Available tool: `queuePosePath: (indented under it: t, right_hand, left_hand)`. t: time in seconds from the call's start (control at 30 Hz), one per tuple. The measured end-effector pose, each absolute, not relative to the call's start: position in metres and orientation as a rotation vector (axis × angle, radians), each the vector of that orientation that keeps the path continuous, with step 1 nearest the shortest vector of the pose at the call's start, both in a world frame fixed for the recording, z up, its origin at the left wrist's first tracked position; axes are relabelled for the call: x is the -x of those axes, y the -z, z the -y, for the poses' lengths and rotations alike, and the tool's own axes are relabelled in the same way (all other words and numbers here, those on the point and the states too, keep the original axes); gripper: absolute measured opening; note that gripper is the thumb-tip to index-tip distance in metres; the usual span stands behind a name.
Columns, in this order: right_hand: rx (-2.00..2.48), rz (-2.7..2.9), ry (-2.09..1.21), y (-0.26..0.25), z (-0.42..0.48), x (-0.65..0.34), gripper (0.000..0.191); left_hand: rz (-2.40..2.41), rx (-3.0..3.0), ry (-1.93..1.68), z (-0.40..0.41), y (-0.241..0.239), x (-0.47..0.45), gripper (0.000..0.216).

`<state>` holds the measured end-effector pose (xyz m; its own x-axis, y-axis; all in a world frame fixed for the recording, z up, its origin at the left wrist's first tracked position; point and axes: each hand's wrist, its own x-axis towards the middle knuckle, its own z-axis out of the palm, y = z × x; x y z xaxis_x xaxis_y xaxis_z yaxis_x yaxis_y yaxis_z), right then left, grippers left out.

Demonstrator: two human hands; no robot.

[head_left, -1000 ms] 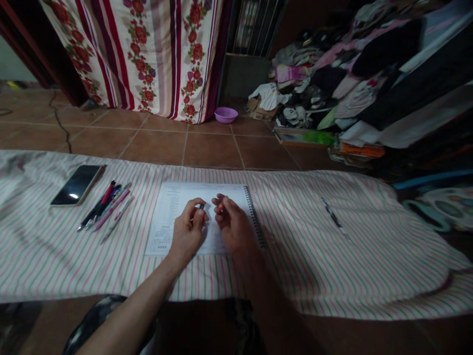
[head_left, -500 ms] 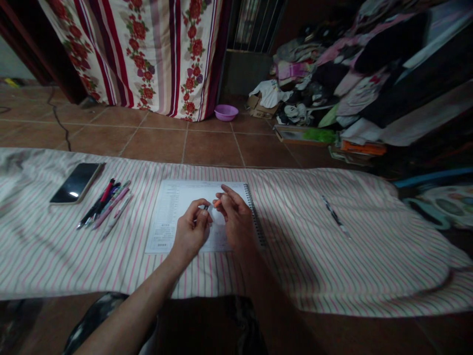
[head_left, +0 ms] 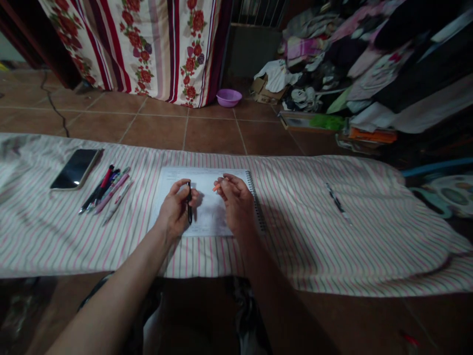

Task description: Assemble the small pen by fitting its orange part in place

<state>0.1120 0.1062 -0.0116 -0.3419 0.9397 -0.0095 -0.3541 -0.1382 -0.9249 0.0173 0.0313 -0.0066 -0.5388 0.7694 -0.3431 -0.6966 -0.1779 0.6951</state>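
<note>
Head view shows a black pen [head_left: 189,206] above the open page of a spiral notebook [head_left: 209,214], in the left hand [head_left: 174,207]. The thumb and the fingers of this hand are closed on the upper part of the pen, and its lower part comes out below them. One part of the pen is covered by the thumb, and I cannot tell if the lower end touches the paper.

The right hand [head_left: 238,202] is just beside, over the right part of the same page. Its fingertips pinch a small orange object [head_left: 216,187]; only a short piece of it is visible, the rest is hidden by the fingers, so its kind is not possible to say. The two hands are apart from each other. They cover a part of the page, and the print on it is too faint to read.

The notebook lies on a striped cloth [head_left: 299,192], with its wire binding at the right side. To the left lies a group of pens [head_left: 107,190]; they overlap, so their number is difficult to count. Farther left is a phone [head_left: 76,170] with a dark screen. To the right, well apart from the notebook, lies a black-and-white pen [head_left: 338,203].

Behind, on the tiled floor, there is a purple basin [head_left: 229,98] near a flowered curtain [head_left: 158,49], which is cut off at the top. The heap of clothes [head_left: 354,59] at right is dark, and many of its pieces cannot be distinguished.
</note>
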Motion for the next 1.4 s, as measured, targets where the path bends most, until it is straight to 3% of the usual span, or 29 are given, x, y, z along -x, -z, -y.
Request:
queuePosePath:
  t: [0.4,0.63,0.9,1.4]
  right_hand:
    - [0.806,1.052,-1.743,0.012,-0.105,-0.111,0.025]
    - [0.796,1.053,-1.743,0.013,-0.105,-0.109,0.025]
    - [0.783,1.049,-1.715,0.012,-0.107,-0.112,0.025]
    - [0.803,1.302,-1.515,0.009,-0.104,-0.116,0.020]
  left_hand:
    - [-0.948,0.174,-1.851,-0.028,0.002,-0.004,0.015]
    - [-1.077,-0.089,-1.853,-0.028,0.008,-0.013,0.013]
    - [-1.355,-0.599,-1.792,-0.027,0.012,-0.025,0.026]
    - [-1.392,-0.666,-1.667,-0.026,0.009,-0.039,0.023]
